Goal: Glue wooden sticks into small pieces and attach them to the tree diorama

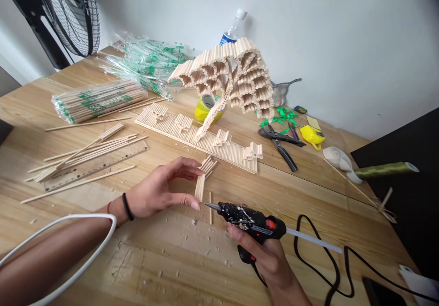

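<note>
My left hand (164, 189) holds a small piece of short wooden sticks (200, 189) between thumb and fingertips, just above the table. More short sticks (209, 164) show right behind it, and I cannot tell whether they are joined to it. In my right hand (270, 255) is a black hot glue gun (248, 219), smeared with dried glue, a glue stick (317, 240) jutting from its back. Its nozzle points left, close to the held piece and my left thumb. A single short stick (210, 208) lies beneath the nozzle.
Behind my hands, a stick-built fan-shaped model (236, 75) rises from a slatted base (168, 125). Long sticks and a clear ruler (99, 164) lie left, near a wrapped stick bundle (99, 100). Cutting pliers (279, 146) and a yellow tape measure (312, 135) lie right. A black cable (346, 269) loops there.
</note>
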### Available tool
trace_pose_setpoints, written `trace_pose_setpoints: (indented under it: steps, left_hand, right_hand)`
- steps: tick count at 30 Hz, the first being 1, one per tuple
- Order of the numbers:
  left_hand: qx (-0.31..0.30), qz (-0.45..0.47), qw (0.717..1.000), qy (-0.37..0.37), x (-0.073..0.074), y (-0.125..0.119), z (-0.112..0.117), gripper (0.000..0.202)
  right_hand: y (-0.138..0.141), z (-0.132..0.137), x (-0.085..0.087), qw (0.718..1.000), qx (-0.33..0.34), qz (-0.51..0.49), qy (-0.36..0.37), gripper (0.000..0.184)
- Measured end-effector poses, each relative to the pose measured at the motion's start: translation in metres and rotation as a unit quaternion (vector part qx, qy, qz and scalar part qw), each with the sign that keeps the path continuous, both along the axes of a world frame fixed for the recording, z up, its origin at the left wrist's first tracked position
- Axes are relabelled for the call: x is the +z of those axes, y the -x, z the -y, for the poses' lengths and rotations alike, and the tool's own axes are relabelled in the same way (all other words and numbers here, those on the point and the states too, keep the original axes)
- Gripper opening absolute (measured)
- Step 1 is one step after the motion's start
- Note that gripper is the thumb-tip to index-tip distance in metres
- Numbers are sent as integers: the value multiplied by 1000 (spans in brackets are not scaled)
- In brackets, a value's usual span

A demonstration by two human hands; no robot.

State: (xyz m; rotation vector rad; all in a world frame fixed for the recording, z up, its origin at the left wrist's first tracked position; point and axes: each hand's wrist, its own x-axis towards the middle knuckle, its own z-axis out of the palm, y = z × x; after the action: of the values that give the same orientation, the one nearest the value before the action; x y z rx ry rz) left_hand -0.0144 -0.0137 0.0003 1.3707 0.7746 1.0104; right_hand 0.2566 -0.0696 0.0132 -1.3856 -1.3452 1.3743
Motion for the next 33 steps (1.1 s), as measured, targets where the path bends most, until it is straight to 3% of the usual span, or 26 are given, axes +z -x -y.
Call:
trace_pose_setpoints:
  steps: [33]
  left_hand:
    - [-22,-31,999,5,5,2,-1,65]
  right_hand:
    - [2,-1,4,1000,6,15,5,34]
